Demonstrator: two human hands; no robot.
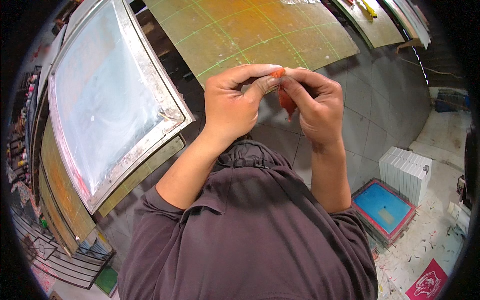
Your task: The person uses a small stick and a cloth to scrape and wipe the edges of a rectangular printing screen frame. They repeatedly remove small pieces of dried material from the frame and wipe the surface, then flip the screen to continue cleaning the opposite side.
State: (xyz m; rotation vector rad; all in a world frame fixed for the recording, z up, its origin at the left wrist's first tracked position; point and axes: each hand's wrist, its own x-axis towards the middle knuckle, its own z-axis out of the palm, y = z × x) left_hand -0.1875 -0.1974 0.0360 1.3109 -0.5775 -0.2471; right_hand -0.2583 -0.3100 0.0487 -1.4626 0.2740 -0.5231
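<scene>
Between the fingertips of both hands is a small orange-red scrap (287, 101), which looks like cloth or thin film. My left hand (236, 93) pinches its upper part between thumb and forefinger. My right hand (315, 99) pinches it right beside, the two sets of fingertips touching or nearly so. The scrap's pointed lower end hangs below my right thumb. Part of it is hidden behind the fingers. Both hands are raised in front of my chest, above the near edge of a yellowish board (255, 30) marked with green grid lines.
To the left a large silk-screen frame (170, 120) with pale mesh rests over another board. A smaller screen with blue mesh (382, 206) lies at lower right, beside a white ribbed block (405, 172). A black metal rack (71, 262) stands at lower left. The floor is tiled (360, 112).
</scene>
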